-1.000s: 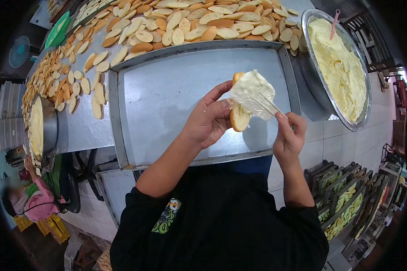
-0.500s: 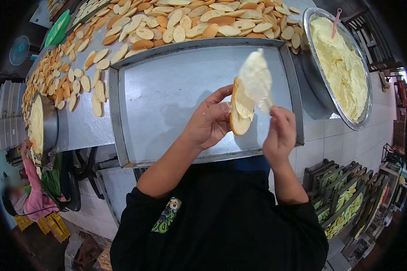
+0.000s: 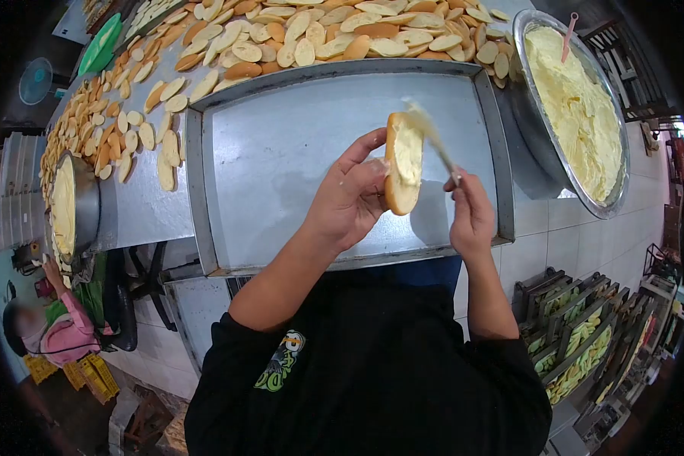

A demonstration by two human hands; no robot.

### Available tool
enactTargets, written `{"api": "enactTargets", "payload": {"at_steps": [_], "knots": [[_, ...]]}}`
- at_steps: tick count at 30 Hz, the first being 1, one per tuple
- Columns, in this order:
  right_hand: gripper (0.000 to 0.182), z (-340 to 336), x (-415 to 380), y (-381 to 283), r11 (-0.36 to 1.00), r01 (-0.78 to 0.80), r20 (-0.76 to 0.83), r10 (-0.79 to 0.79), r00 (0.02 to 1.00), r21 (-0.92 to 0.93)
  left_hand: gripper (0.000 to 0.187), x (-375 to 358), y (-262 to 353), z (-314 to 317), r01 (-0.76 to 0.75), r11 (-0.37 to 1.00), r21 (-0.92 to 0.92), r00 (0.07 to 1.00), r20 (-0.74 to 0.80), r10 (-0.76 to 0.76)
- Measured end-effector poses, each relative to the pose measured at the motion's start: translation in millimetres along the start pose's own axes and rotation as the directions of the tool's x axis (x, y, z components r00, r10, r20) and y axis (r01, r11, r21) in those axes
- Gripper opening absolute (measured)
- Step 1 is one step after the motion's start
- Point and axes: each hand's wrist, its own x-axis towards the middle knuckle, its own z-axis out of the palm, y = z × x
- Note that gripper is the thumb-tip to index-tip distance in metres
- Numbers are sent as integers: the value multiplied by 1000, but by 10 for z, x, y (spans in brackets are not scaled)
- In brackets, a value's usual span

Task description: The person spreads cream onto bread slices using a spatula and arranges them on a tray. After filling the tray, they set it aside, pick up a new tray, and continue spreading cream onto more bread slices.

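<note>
My left hand (image 3: 348,196) is closed on an oval bread slice (image 3: 400,199), gripping its left edge between thumb and fingers and holding it upright over the tray. Pale yellow cream (image 3: 409,154) coats much of the slice's cut face; its lower end is thinly covered. In my right hand (image 3: 473,216), the fingers pinch the handle of a spreading spatula (image 3: 436,141). The blade, turned nearly edge-on and smeared with cream, is at the slice's upper right edge. Beneath both hands lies a shallow metal tray (image 3: 281,152).
Many bread slices (image 3: 304,52) are heaped beyond the tray and along the left. A large bowl of cream (image 3: 577,114) stands at right, with another cream bowl (image 3: 86,205) at left. A person in pink (image 3: 72,330) is at far left. Loaded racks (image 3: 577,334) stand lower right.
The spatula blade has turned from flat-facing to nearly edge-on and tilted left over the slice's top. More cream lies on the slice. The person at left has drawn a hand from the bowl.
</note>
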Motion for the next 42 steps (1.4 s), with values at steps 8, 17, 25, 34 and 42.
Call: {"api": "enactTargets", "payload": {"at_steps": [8, 17, 25, 34, 42], "knots": [[26, 2, -155, 159, 994, -94, 77, 90, 993, 61, 48, 61, -89, 59, 82, 996, 47, 973, -221, -70], [24, -166, -195, 175, 999, 1, 159, 7, 987, -52, 42, 171, -168, 79, 132, 991, 9, 937, -328, -122], [25, -434, -371, 151, 995, 41, 54, -37, 998, -92, 42, 318, -277, -9, 259, 960, -105, 910, -307, -279], [27, -746, -493, 81, 992, -12, 49, 18, 999, -123, 43, 660, -610, 12, 405, 912, -64, 898, -156, -410], [31, -1226, -869, 317, 956, -110, -482, 234, 844, 273, 37, 1053, -1385, 22, 439, 526, 728, 804, -57, -592]]}}
